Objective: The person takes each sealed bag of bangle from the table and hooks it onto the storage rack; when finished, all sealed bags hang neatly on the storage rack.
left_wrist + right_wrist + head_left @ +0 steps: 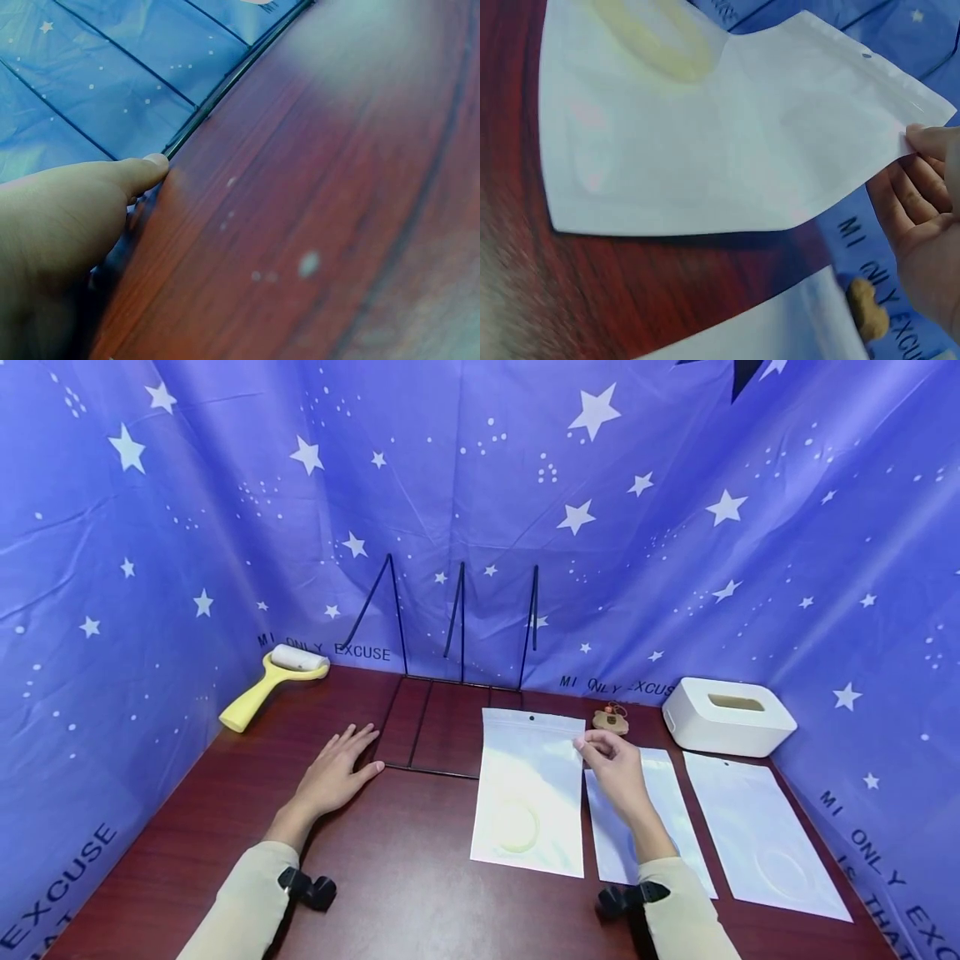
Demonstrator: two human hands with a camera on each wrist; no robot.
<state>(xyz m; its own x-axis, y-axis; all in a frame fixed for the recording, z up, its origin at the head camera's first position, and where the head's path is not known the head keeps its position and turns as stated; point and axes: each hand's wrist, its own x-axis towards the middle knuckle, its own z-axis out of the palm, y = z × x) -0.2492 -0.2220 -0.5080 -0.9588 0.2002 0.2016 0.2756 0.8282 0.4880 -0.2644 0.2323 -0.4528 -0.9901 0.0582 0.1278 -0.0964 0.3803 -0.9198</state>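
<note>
A white zip bag (532,777) with a hang hole and a pale yellow ring (516,827) showing through it lies at the middle of the table. My right hand (618,772) pinches the bag's upper right edge between thumb and fingers. In the right wrist view that end of the bag (802,135) is lifted and bent. My left hand (337,777) rests on the table with fingers spread, beside a black wire rack (411,727). Its thumb (150,171) touches the rack's front corner in the left wrist view. Part of the rack is hidden behind the bag.
Two more white bags (765,835) (660,802) lie at the right, one partly under my right arm. Behind them stand a white tissue box (720,727) and a small brown bear-shaped trinket (611,722). A yellow-handled lint roller (270,685) lies at the back left. A blue starry curtain encloses the table.
</note>
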